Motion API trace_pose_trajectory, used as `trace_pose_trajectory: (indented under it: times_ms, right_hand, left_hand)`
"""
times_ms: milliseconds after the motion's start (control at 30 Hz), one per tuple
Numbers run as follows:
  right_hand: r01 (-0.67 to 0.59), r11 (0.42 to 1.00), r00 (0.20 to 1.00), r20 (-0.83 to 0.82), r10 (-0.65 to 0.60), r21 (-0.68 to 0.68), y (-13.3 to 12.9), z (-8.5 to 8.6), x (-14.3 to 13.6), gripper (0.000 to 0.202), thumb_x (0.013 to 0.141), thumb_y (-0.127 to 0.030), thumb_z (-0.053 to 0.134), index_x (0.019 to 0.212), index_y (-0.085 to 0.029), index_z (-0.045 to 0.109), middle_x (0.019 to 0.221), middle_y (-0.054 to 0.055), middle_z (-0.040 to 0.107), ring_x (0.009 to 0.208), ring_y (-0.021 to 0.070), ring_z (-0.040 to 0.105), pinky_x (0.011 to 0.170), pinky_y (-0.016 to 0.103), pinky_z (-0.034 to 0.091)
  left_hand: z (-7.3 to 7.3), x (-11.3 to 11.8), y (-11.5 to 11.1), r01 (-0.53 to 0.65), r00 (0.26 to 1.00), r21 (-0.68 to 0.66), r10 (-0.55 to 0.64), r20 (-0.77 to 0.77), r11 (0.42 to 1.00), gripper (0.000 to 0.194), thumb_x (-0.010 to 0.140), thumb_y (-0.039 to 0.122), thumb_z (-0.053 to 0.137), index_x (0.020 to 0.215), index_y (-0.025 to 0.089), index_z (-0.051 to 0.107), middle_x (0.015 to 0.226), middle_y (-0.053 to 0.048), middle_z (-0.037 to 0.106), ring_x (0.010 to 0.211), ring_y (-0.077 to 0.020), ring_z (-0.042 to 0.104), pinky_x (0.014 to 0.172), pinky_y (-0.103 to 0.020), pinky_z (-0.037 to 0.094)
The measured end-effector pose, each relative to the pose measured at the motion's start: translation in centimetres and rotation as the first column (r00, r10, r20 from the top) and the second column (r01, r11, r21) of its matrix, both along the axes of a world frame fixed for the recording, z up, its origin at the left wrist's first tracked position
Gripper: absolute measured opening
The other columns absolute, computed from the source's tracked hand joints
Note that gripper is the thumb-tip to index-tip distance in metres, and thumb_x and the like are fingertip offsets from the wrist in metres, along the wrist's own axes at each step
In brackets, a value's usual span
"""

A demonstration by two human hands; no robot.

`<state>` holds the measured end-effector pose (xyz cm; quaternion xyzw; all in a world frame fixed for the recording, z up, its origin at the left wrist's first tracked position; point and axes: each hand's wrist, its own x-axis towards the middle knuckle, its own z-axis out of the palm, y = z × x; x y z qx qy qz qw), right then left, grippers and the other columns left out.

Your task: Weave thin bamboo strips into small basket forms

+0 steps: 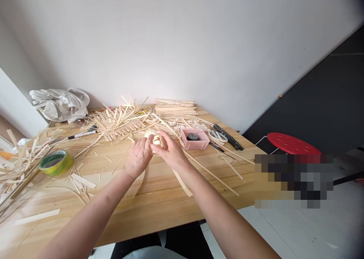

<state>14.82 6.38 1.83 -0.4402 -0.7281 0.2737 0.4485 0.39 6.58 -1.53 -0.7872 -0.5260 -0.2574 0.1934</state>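
Pale wood strips form the one small woven piece [156, 139] you hold, up above the middle of the tabletop [162, 209]. Both of your grips are closed on it: the left grip [140, 153] takes its left side, fingers bent over the edge, and the right grip [171, 148] wraps its right side. Much of the piece hides behind your fingers, so you cannot count its strips from here.

Just to the right of your right grip sits one pink box [196, 144], with one black spool [192, 137] inside. Behind your grips, toward the wall, you have one neat stack of strips [175, 108] and, to its left, one spread of crossed loose strips [119, 120], too many to count. Well to your left lie one green-and-yellow tape roll [58, 170] and, farther back, one black-and-white marker [82, 135]. One red stool [294, 143] stands beyond the right edge.
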Motion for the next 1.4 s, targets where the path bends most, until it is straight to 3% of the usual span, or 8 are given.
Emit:
trace_pose_trajectory:
  times_ms: [233, 400, 500, 633, 833, 1067, 1233, 1400]
  right_hand:
    - [-0.044, 0.998, 0.987, 0.156, 0.037, 0.043, 1.3, 0.6, 0.7, 0.045, 0.074, -0.030, 0.062, 0.117, -0.024, 0.052, 0.117, 0.007, 0.057, 0.109, 0.0222, 0.051, 0.092, 0.039, 0.040]
    - [-0.152, 0.987, 0.964, 0.229, 0.136, 0.053, 1.4, 1.3, 1.4, 0.048, 0.075, -0.026, 0.062, 0.121, -0.025, 0.048, 0.119, 0.006, 0.055, 0.109, 0.0208, 0.051, 0.092, 0.038, 0.040]
    - [-0.207, 0.975, 0.944, 0.278, 0.178, 0.077, 1.4, 1.8, 1.5, 0.048, 0.076, -0.026, 0.062, 0.122, -0.025, 0.048, 0.119, 0.006, 0.054, 0.110, 0.0207, 0.050, 0.091, 0.037, 0.040]
    - [-0.259, 0.960, 0.918, 0.334, 0.212, 0.102, 1.4, 2.2, 1.4, 0.051, 0.075, -0.026, 0.064, 0.123, -0.027, 0.047, 0.118, 0.006, 0.054, 0.108, 0.0211, 0.050, 0.090, 0.036, 0.041]
    - [-0.326, 0.930, 0.895, 0.373, 0.246, 0.169, 1.5, 2.3, 1.1, 0.051, 0.074, -0.027, 0.066, 0.121, -0.027, 0.048, 0.113, 0.005, 0.055, 0.104, 0.0201, 0.052, 0.088, 0.035, 0.042]
    - [-0.355, 0.929, 0.868, 0.406, 0.287, 0.102, 1.2, 2.6, 0.8, 0.063, 0.073, -0.032, 0.067, 0.129, -0.029, 0.041, 0.114, 0.005, 0.052, 0.104, 0.0194, 0.052, 0.089, 0.035, 0.042]
    - [-0.386, 0.922, 0.836, 0.428, 0.343, 0.014, 1.0, 3.1, 1.8, 0.087, 0.068, -0.034, 0.070, 0.139, -0.033, 0.021, 0.137, 0.006, 0.039, 0.120, 0.0251, 0.042, 0.094, 0.041, 0.039]
    - [-0.199, 0.970, 0.941, 0.305, 0.149, 0.141, -0.4, 4.3, 2.6, 0.023, 0.080, -0.022, 0.054, 0.102, -0.022, 0.062, 0.105, 0.006, 0.061, 0.093, 0.0185, 0.058, 0.079, 0.032, 0.045]
  left_hand:
    - [-0.1, 0.3, 0.8, 0.148, 0.922, -0.271, -0.034, 0.385, 0.951, 0.076, 0.062, 0.011, 0.065, 0.129, 0.014, 0.028, 0.114, -0.015, 0.056, 0.104, -0.0248, 0.058, 0.084, -0.035, 0.048]
    - [3.0, -0.4, 0.2, 0.334, 0.877, -0.551, -0.039, 0.478, 0.765, 0.071, 0.062, 0.026, 0.068, 0.124, 0.015, 0.035, 0.098, -0.008, 0.063, 0.087, -0.0200, 0.062, 0.074, -0.032, 0.049]
    - [4.6, -0.9, 0.6, 0.322, 0.906, -0.663, -0.017, 0.423, 0.676, 0.070, 0.061, 0.030, 0.069, 0.121, 0.016, 0.038, 0.078, -0.001, 0.064, 0.072, -0.0185, 0.062, 0.065, -0.030, 0.049]
    - [5.9, -1.5, 1.2, 0.396, 0.897, -0.691, -0.095, 0.432, 0.605, 0.052, 0.058, 0.026, 0.070, 0.107, 0.020, 0.050, 0.081, 0.000, 0.065, 0.076, -0.0181, 0.062, 0.069, -0.030, 0.048]
    - [5.6, -1.6, 0.5, 0.663, 0.701, -0.628, -0.043, 0.711, 0.407, 0.031, 0.060, 0.021, 0.067, 0.090, 0.019, 0.058, 0.080, 0.000, 0.065, 0.080, -0.0161, 0.060, 0.073, -0.029, 0.048]
    - [4.3, -0.9, -0.3, 0.529, 0.738, -0.591, 0.013, 0.674, 0.609, 0.021, 0.062, 0.012, 0.057, 0.082, 0.018, 0.055, 0.072, 0.001, 0.061, 0.069, -0.0138, 0.057, 0.068, -0.029, 0.048]
    - [4.2, -1.4, -0.8, 0.536, 0.766, -0.553, -0.093, 0.636, 0.638, 0.022, 0.069, 0.019, 0.056, 0.091, 0.021, 0.058, 0.091, -0.002, 0.066, 0.087, -0.0171, 0.060, 0.079, -0.031, 0.048]
    - [3.6, -1.4, -0.6, 0.100, 0.929, -0.585, 0.135, 0.344, 0.805, 0.029, 0.071, 0.016, 0.053, 0.101, 0.018, 0.055, 0.087, -0.006, 0.066, 0.080, -0.0204, 0.063, 0.072, -0.031, 0.048]
